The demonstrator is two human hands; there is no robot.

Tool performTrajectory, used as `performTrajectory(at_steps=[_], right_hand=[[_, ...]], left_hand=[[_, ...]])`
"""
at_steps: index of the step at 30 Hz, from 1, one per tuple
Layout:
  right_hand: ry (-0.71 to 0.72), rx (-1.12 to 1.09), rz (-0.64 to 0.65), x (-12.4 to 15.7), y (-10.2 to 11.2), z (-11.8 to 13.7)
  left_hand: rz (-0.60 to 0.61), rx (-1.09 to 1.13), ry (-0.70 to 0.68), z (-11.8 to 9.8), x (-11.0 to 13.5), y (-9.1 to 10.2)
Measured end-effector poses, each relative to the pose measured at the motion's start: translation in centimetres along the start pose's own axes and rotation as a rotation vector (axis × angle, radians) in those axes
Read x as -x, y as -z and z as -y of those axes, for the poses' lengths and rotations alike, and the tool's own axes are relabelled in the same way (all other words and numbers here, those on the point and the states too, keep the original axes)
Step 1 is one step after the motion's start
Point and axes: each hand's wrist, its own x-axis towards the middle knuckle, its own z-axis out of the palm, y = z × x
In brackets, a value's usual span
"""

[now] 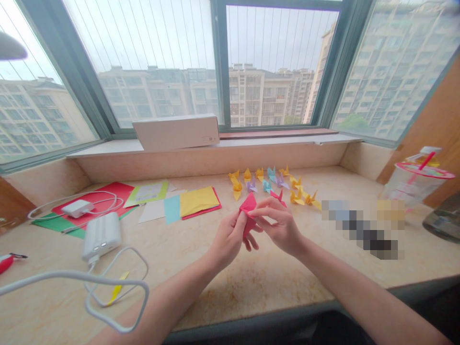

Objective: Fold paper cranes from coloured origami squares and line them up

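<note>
A half-folded piece of red origami paper [248,205] is held up above the beige counter [258,273], between both hands. My left hand [230,237] pinches its lower left side, fingers curled round it. My right hand [280,223] grips it from the right with thumb and fingertips pressed on the fold. Behind the hands, several finished paper cranes [268,184] in yellow, orange, blue, purple and red stand in a cluster on the counter.
Coloured paper sheets [196,201] lie at left centre. A white power bank [101,235] with a looping cable [118,287] and a white charger [77,207] sit at left. A white box [176,132] rests on the window sill. A lidded plastic cup [413,184] stands at right.
</note>
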Motion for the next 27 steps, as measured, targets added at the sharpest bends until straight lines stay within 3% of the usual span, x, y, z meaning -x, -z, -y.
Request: performTrajectory(at_steps=[4, 10, 13, 18, 21, 23, 27], right_hand=[[0.101, 0.085, 0.044, 0.1, 0.2, -0.5], [0.099, 0.193, 0.139, 0.0, 0.6, 0.2], [0.035, 0.148, 0.151, -0.1, 0.6, 0.6], [-0.188, -0.052, -0.071, -0.3, 0.2, 0.0], [-0.364, -0.130, -0.041, -0.5, 0.0, -0.3], [-0.399, -0.155, 0.001, -0.6, 0.0, -0.2], [-0.372, -0.165, -0.040, -0.8, -0.1, 0.0]], left_hand=[[-0.021, 0.068, -0.021, -0.2, 0.0, 0.0], [-0.003, 0.143, -0.056, 0.2, -0.1, 0.0], [-0.003, 0.127, -0.085, 0.2, -0.2, -0.1], [-0.046, 0.018, -0.194, 0.1, -0.4, 0.1], [-0.040, -0.042, -0.238, 0.4, -0.4, 0.4], [-0.037, -0.065, -0.235, 0.7, -0.5, 0.5], [-0.077, -0.055, -0.142, 0.8, -0.6, 0.3]])
